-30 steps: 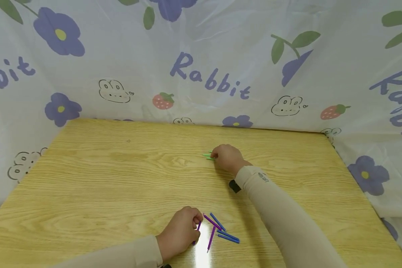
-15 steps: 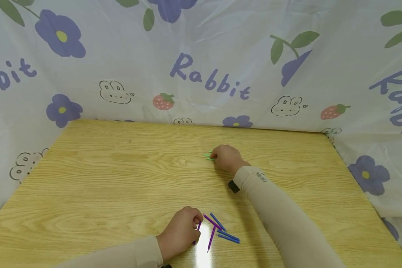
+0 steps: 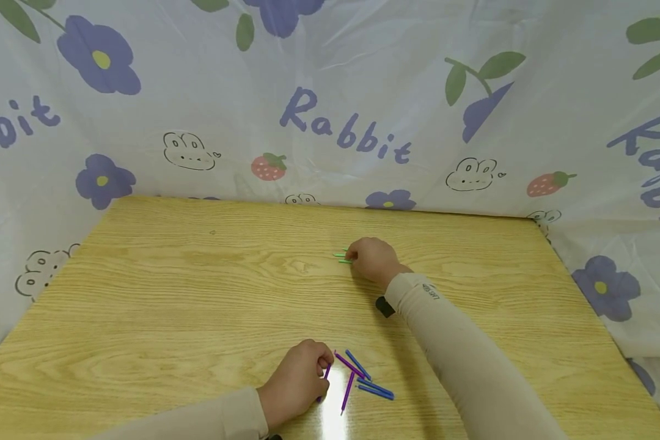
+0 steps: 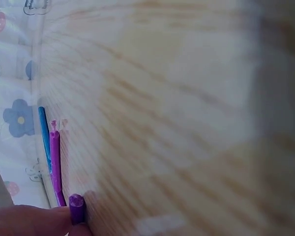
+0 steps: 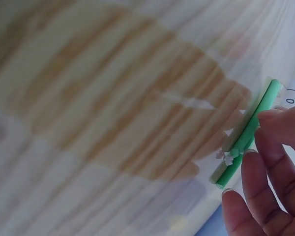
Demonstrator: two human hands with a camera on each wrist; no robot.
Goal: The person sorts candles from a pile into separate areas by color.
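My left hand point(image 3: 296, 382), near the front of the table, pinches a thin purple candle point(image 3: 327, 371); its end point(image 4: 77, 209) shows by a fingertip in the left wrist view. Just right of it lie two more purple candles point(image 3: 347, 392) and several blue candles point(image 3: 378, 390), some crossing or touching. Farther back, my right hand point(image 3: 375, 260) pinches a green candle point(image 5: 265, 105) at the table surface. Other green candles point(image 3: 340, 255) lie beside it with their left ends poking out past the fingers; the rest of them is hidden by the hand.
The wood-grain table point(image 3: 198, 293) fills the lower view. A white printed cloth point(image 3: 330, 73) with flowers and rabbits hangs behind it and down both sides. Glare point(image 3: 332, 409) lies on the tabletop beside my left hand.
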